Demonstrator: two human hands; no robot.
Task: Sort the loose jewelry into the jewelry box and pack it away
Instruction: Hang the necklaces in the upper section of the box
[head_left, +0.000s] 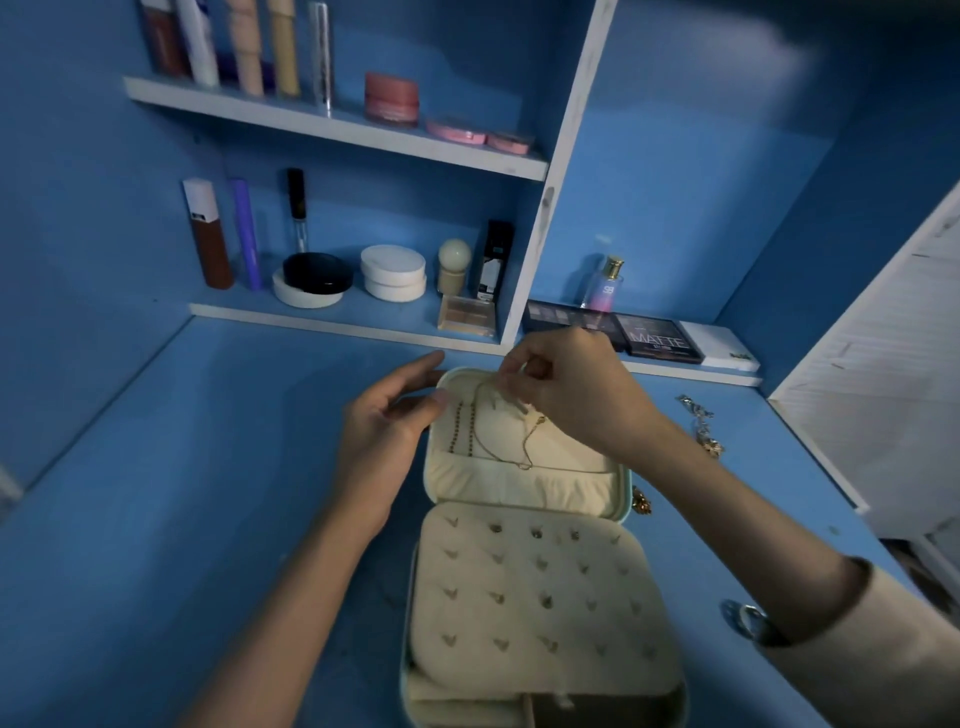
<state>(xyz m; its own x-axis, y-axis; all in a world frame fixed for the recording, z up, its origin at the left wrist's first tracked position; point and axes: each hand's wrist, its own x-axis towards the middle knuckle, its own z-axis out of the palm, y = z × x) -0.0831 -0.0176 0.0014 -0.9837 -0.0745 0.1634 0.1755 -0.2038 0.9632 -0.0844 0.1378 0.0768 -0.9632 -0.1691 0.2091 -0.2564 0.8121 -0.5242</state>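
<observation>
A cream jewelry box (540, 499) lies open on the blue table, its lid section at the far side. A dark beaded necklace (464, 428) hangs inside the lid. My right hand (566, 389) pinches a thin gold chain (530, 447) near the lid's top edge; the chain drapes down over the lid pocket. My left hand (387, 431) rests with relaxed fingers against the lid's left edge. An earring panel (540, 587) with several studs covers the box's near half. Loose jewelry (701, 426) lies on the table to the right, and a ring (740, 618) sits by my right sleeve.
Shelves at the back hold cosmetics: bottles, jars (392, 270), compacts and a perfume bottle (605, 283). Makeup palettes (660, 338) lie on the low ledge behind the box. A small gold piece (642, 501) sits by the box's right edge. A white slatted panel (883, 395) stands at the right.
</observation>
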